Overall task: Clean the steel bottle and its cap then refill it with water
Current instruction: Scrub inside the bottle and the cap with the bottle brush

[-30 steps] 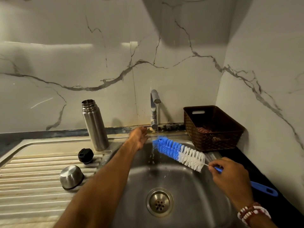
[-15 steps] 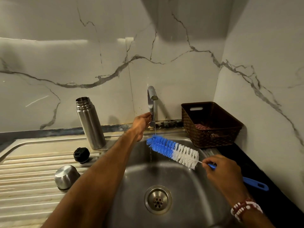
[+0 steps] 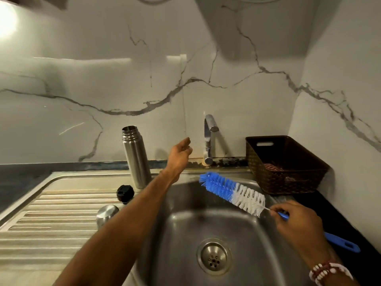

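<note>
Only one view here, the head cam, so here goes.

The steel bottle [image 3: 136, 157] stands upright and uncapped on the back edge of the drainboard [image 3: 61, 205], at about 10 o'clock from the sink [image 3: 206, 219] bowl. Its black cap [image 3: 125, 192] sits just in front of it at 7 o'clock from the bottle's base, and a steel cup lid [image 3: 107, 213] lies dome-up a bit nearer the camera. The left hand [image 3: 179, 154] is up between bottle and tap [image 3: 209, 139], fingers loosely spread, holding nothing and touching neither. The right hand [image 3: 296, 221] is closed around the blue handle of the bottle brush [image 3: 233, 191], bristles pointing to 10 o'clock over the bowl. No water is visible coming from the tap.

Handling-wise, my guess: the bottle is rigid, smooth metal, probably light while empty, and it'll get slick once wet. It's tall and narrow, so it'd tip easily if bumped. I'd wrap the left hand around the mid body, below the threaded neck, leaving the mouth free for the brush. The cap is small and looks ridged, so pinching it by the rim should work fine. The brush bristles are soft, the wire stem bendy, so go straight into the mouth.

A brown basket [image 3: 286, 164] sits at 2 o'clock from the sink, out of the way.
</note>
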